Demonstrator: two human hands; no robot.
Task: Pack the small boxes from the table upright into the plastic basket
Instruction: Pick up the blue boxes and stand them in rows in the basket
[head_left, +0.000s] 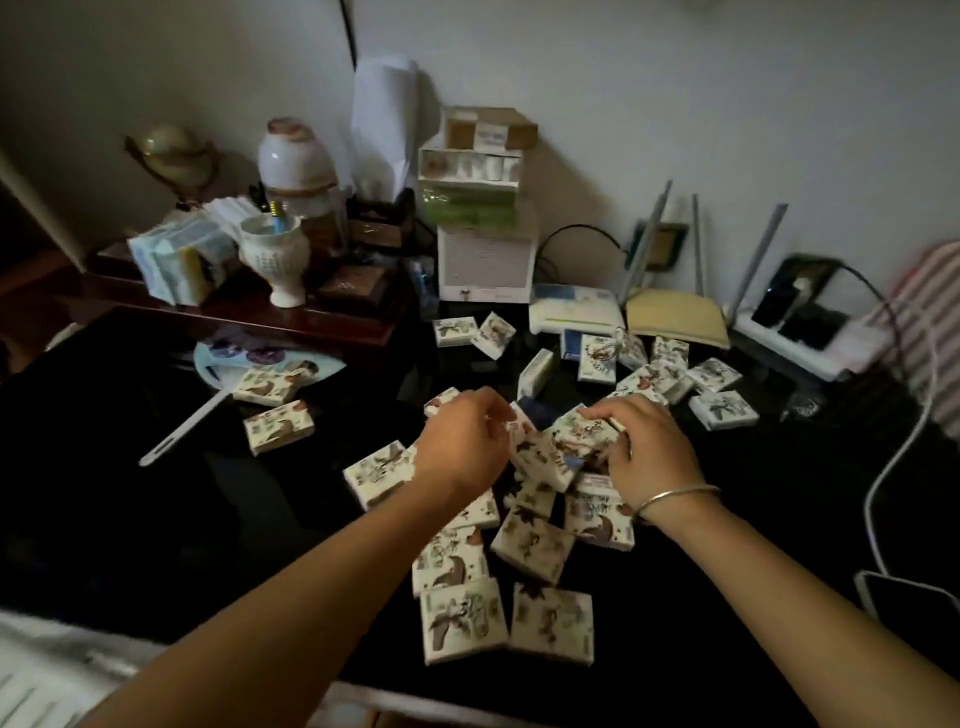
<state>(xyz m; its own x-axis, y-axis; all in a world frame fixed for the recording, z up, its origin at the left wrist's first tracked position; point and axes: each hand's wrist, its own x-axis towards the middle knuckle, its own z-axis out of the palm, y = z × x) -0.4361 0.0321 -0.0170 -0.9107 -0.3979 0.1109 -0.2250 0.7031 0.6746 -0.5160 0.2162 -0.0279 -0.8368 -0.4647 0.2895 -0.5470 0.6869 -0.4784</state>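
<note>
White bird-printed boxes (462, 621), their lettering blurred

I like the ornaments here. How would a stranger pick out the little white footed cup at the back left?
Follow the dark table to the reddish wooden stand at its far left. On it, right of the stack of blue packets and in front of the larger white lidded jar, is the white cup. It alone is open-topped, on a foot, with a blue stick poking out.
</note>
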